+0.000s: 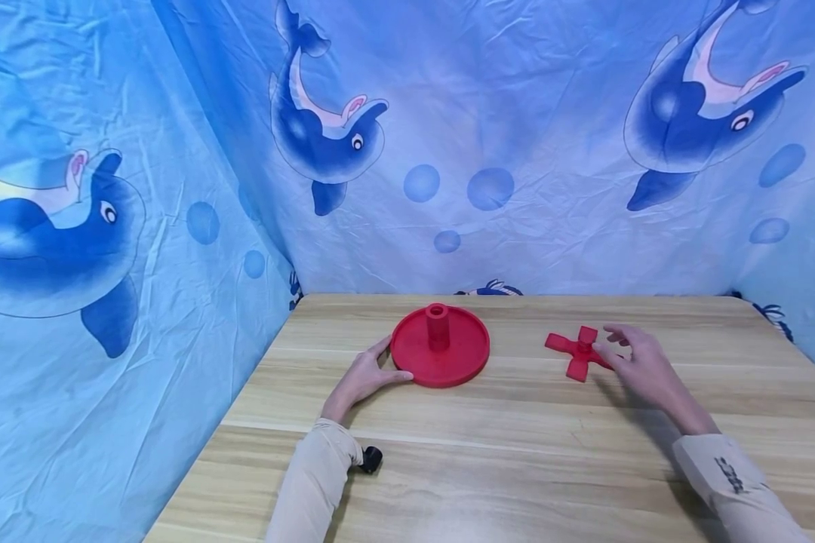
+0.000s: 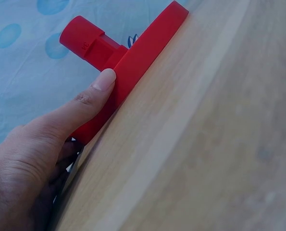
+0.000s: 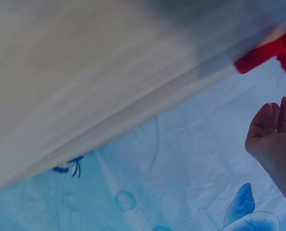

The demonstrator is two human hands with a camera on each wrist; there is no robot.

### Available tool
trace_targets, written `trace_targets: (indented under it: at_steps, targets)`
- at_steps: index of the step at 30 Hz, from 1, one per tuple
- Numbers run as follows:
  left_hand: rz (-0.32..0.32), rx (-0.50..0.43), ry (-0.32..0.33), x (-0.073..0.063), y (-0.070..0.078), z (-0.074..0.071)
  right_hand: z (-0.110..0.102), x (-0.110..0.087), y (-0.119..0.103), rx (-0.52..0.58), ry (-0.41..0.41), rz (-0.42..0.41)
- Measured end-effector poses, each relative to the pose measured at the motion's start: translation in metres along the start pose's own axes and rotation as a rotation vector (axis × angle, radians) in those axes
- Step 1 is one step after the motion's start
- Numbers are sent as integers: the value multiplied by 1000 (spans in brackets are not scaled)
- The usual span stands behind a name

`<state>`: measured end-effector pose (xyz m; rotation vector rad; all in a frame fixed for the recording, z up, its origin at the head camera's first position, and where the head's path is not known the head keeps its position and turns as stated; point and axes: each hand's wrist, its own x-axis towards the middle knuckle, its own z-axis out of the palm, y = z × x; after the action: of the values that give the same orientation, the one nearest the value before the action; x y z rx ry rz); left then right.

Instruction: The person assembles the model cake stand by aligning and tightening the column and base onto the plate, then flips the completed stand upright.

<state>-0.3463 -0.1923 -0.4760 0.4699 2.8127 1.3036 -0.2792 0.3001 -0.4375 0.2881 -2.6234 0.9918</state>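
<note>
A red round base (image 1: 465, 362) with a raised rim lies on the wooden table, a hollow post (image 1: 438, 332) standing upright at its middle. My left hand (image 1: 365, 378) holds the base at its left side, thumb on the front of the rim and fingers round the left edge. In the left wrist view the thumb lies against the red rim (image 2: 138, 62); the other fingers are mostly hidden. To the right, a red four-armed cross piece (image 1: 576, 369) with a small raised hub lies flat. Beside it hovers my right hand (image 1: 644, 371), fingers spread, its thumb close to the hub.
The wooden table (image 1: 448, 467) ends at a blue cloth backdrop (image 1: 394, 249) printed with dolphins, behind and on both sides. A small black device (image 1: 372, 459) sticks out from the left sleeve cuff, low over the table.
</note>
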Motion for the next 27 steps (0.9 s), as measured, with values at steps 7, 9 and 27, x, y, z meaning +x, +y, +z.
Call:
trace_targets:
  at_steps: [7,9,27]
  targets:
    - [0,-5,4,0,1,0,-3,-4,17,-73,17,-6]
    - [-1,2,3,0,1,0,-4,-5,21,-83,18,0]
    - [-13,-10,0,1,0,1,1,-11,38,-149,-107,38]
